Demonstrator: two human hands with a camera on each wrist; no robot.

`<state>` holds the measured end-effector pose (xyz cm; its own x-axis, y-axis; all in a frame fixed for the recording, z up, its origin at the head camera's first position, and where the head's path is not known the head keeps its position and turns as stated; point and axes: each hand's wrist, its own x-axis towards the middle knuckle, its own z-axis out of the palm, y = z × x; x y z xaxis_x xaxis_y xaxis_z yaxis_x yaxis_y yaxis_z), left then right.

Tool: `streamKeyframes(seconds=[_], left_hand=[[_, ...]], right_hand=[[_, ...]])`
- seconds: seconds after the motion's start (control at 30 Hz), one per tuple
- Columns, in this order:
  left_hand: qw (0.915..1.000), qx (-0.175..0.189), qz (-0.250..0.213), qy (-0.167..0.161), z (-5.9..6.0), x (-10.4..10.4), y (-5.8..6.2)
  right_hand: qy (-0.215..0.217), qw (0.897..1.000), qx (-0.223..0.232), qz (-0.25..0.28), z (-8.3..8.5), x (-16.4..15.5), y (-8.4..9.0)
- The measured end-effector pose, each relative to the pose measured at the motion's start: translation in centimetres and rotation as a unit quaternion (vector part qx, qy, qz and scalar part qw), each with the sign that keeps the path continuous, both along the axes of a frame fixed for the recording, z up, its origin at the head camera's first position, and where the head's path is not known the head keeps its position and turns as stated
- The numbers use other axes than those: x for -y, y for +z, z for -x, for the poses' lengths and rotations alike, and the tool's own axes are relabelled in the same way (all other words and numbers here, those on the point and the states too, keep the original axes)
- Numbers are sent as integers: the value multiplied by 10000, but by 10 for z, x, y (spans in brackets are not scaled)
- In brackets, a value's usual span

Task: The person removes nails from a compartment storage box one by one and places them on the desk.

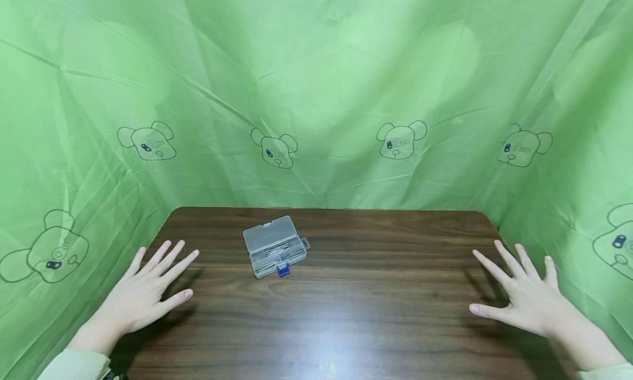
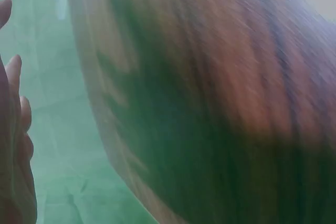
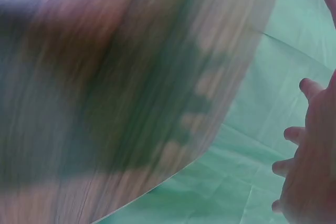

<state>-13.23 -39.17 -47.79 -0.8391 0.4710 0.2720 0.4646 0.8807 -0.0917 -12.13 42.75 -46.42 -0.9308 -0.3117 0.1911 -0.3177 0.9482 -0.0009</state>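
A clear plastic case (image 1: pixel 269 235) lies on the brown wood-grain table (image 1: pixel 376 292), left of the middle, with its lid raised toward the back. Several thin metal pieces (image 1: pixel 292 256) lie in its compartments, too small to make out exactly. A blue tab (image 1: pixel 283 269) sticks out at its front and a clear tab at its right end. My left hand (image 1: pixel 140 297) is held over the table's left side, fingers spread, holding nothing. Over the right side, far from the case, my right hand (image 1: pixel 531 300) spreads its fingers with nothing in them. Both cast shadows on the tabletop.
Green cloth (image 1: pixel 336 94) with printed bear-head outlines hangs behind the table and along both sides. The table's rounded back corners meet this cloth closely. A bright light reflection lies on the front middle of the tabletop. Pale sleeves (image 1: pixel 74 364) cover both forearms.
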Motion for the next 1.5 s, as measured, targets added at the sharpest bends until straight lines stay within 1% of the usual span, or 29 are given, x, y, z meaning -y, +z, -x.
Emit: streamKeyframes(seconds=[0.1, 0.2, 0.37, 0.47, 0.57, 0.63, 0.7, 0.77, 0.83, 0.9, 0.97, 1.07, 1.13, 1.23, 1.3, 1.33, 1.4, 1.5], left_hand=[[9999, 42, -69, 85, 0, -4, 6], [9996, 109, -187, 178, 3, -9, 11], [9969, 343, -550, 451, 7, -16, 18], [9925, 471, -957, 599, 8, -21, 22], [9862, 496, -1435, 658, 10, -28, 24], [9811, 480, -1755, 663, 11, -33, 23], [9747, 494, -2074, 674, 14, -38, 19], [9654, 529, -2460, 686, 16, -45, 13], [9532, 616, -2865, 747, 20, -52, 8], [9374, 660, -3315, 838, 24, -62, 3], [9194, 696, -3758, 932, 29, -74, -2], [8930, 654, -4317, 1089, 39, -94, -13], [8774, 651, -4570, 1308, 45, -109, -19], [8568, 711, -4769, 1826, 50, -130, -25], [8471, 829, -4807, 2107, 52, -143, -27], [8442, 913, -4811, 2181, 53, -148, -27], [8410, 1058, -4785, 2294, 53, -156, -28], [8393, 1250, -4739, 2351, 53, -164, -29]], right_hand=[[-58, 9998, 97, 134, 1, 5, 5], [-171, 9991, 190, 351, 1, 8, 9], [-304, 9945, 272, 961, 4, 13, 11], [-272, 9884, 300, 1462, 7, 19, 10], [-205, 9801, 334, 1944, 11, 30, 9], [-150, 9744, 391, 2211, 14, 39, 9], [-99, 9689, 460, 2430, 17, 48, 7], [-36, 9627, 545, 2649, 20, 58, 5], [35, 9559, 574, 2882, 23, 66, 0], [160, 9468, 573, 3162, 28, 75, -4], [258, 9372, 559, 3434, 33, 86, -10], [292, 9270, 560, 3696, 42, 108, -18], [226, 9227, 564, 3808, 49, 125, -24], [169, 9132, 582, 4030, 60, 153, -31], [157, 9057, 612, 4191, 67, 173, -35], [173, 9013, 645, 4281, 70, 184, -37], [267, 8911, 778, 4463, 76, 208, -40], [533, 8740, 1099, 4703, 84, 245, -42]])
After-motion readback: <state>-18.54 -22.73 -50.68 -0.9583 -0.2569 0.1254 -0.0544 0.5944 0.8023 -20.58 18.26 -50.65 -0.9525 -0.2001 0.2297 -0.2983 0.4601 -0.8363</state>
